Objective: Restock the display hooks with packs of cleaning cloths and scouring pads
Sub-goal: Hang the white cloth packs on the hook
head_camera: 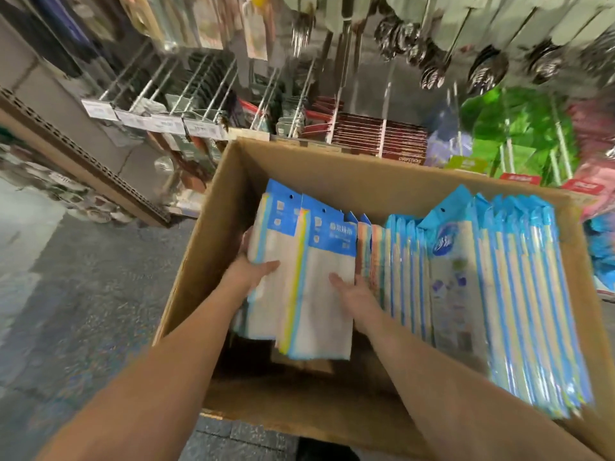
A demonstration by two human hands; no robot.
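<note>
An open cardboard box point(332, 168) stands in front of me, filled with upright packs of cleaning cloths. Both hands are inside it, at its left end. My left hand point(249, 271) grips a bunch of blue-topped white cloth packs point(276, 247), thumb across the front and fingers behind. My right hand point(352, 287) holds the neighbouring bunch of the same packs point(326, 294), thumb on the front face, fingers hidden behind them. To the right stands a long row of blue-and-yellow striped packs point(519, 294). Steel scouring pads point(489, 69) hang on hooks above.
Display hooks point(186, 84) with price tags jut out over the box's far left. Red chopstick packs point(379, 138) and green packs point(512, 134) hang behind the box. A perforated shelf edge point(83, 154) runs at left above grey floor point(83, 311).
</note>
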